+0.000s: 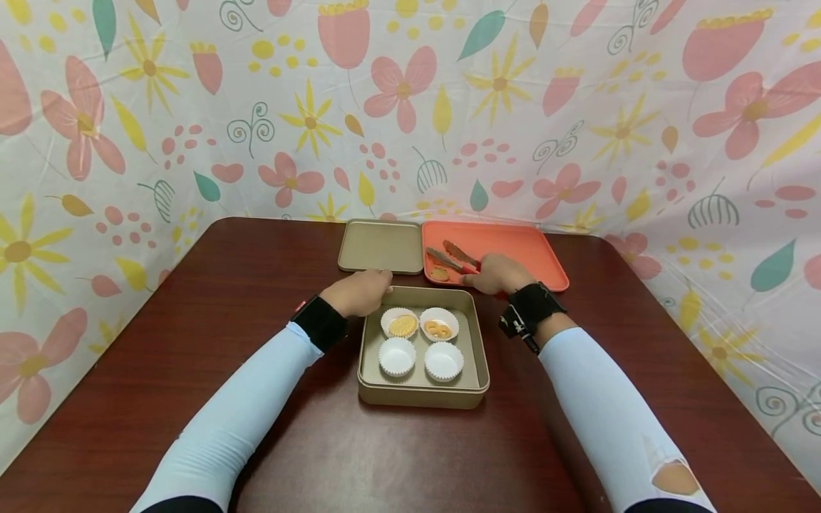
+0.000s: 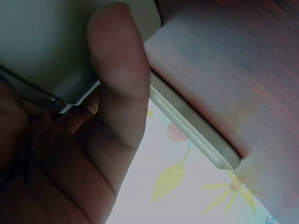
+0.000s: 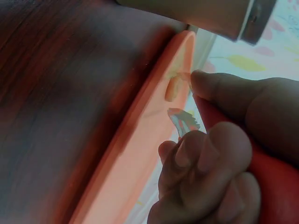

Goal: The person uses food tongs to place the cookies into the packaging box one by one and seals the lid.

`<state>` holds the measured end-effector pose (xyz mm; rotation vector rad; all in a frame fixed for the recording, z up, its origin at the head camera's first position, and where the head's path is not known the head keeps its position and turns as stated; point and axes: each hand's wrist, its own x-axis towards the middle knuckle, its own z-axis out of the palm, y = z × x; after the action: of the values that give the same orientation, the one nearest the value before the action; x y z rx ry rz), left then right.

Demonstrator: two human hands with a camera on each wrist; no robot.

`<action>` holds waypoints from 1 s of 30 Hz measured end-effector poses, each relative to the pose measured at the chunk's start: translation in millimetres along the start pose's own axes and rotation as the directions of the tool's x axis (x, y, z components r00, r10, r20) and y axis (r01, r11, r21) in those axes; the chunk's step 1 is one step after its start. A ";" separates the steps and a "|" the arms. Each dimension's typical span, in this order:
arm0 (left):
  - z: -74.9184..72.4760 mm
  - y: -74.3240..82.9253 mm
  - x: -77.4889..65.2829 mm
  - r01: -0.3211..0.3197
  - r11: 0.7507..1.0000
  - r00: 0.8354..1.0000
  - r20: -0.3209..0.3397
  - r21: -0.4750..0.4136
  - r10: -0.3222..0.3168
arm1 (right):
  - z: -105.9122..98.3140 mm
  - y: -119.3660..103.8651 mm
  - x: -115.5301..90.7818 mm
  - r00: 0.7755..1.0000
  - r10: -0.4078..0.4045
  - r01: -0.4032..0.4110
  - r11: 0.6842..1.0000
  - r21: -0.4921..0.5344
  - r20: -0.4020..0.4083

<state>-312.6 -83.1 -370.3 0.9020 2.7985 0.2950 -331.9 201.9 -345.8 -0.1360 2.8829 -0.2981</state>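
Note:
A gold square tin (image 1: 423,395) holds white paper cups. A ridged oval biscuit (image 1: 403,326) lies in the far left cup, pretzel-shaped biscuits (image 1: 438,329) in the far right one; the two near cups (image 1: 397,356) look empty. My left hand (image 1: 362,292) grips the tin's far left corner, its thumb (image 2: 122,74) along the wall in the left wrist view. With my right hand (image 1: 500,273) I hold red-handled tongs (image 1: 457,256), their arms parted over the orange tray (image 1: 526,249). A round biscuit (image 1: 439,273) lies on that tray near the tongs, also visible in the right wrist view.
The tin's flat gold lid (image 1: 380,246) lies at the back, left of the orange tray and touching or nearly touching it. Everything stands on a dark brown table (image 1: 282,427), with a flower-printed cloth (image 1: 398,142) hanging behind and at the sides.

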 end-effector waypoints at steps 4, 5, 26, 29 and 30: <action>0.3 0.8 -0.5 0.001 1.000 1.000 0.005 -0.002 -0.001 | 2.7 1.2 4.8 1.000 0.010 -0.011 1.000 0.015 0.022; 0.1 1.2 -0.8 0.001 1.000 1.000 0.006 -0.001 -0.001 | 2.8 1.2 5.7 1.000 0.010 -0.010 1.000 0.017 0.028; -1.8 1.7 -2.3 0.004 1.000 1.000 -0.004 0.006 -0.004 | 2.1 -1.0 6.6 0.999 0.020 -0.020 1.000 0.000 0.046; -1.8 2.1 -2.3 0.004 1.000 1.000 -0.004 0.006 -0.004 | 4.9 1.1 6.3 0.999 0.013 -0.013 1.000 0.014 0.029; -1.8 2.2 -2.2 0.004 1.000 1.000 -0.003 0.006 -0.004 | 5.6 1.7 6.2 1.000 0.011 -0.012 1.000 0.017 0.024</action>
<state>-310.1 -83.0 -367.7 0.8982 2.8053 0.2880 -336.7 201.7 -352.9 -0.1191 2.8559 -0.3171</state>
